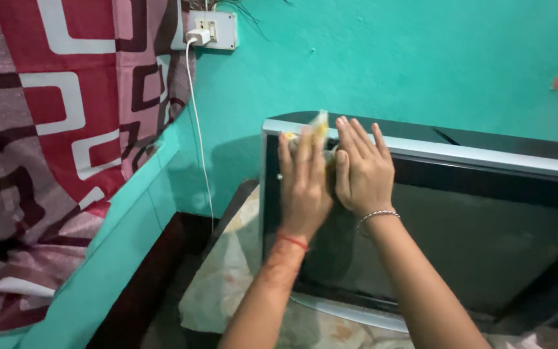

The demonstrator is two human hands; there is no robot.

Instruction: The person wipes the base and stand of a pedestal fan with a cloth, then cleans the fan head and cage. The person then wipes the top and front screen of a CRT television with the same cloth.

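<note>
Cloth (318, 126), yellowish, small and crumpled, pressed against the upper-left corner of a dark television screen (485, 239), its top edge poking above the silver bezel (485, 155). Left hand (303, 184) lies flat over it, fingers together and pointing up; right hand (363, 171) sits just beside, touching, palm on the glass, fingers slightly spread, holding nothing visible. Set stands lengthwise along the teal wall (389, 58), stretching away to the right of both hands; white charger (198, 37) and patterned curtain (66, 129) at left.

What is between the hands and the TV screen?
A yellowish cloth sits under the left hand, pressed against the upper left corner of the television. The right hand lies flat beside it, partly over the cloth and seemingly touching the screen. Nothing else visible stands between them.
</note>
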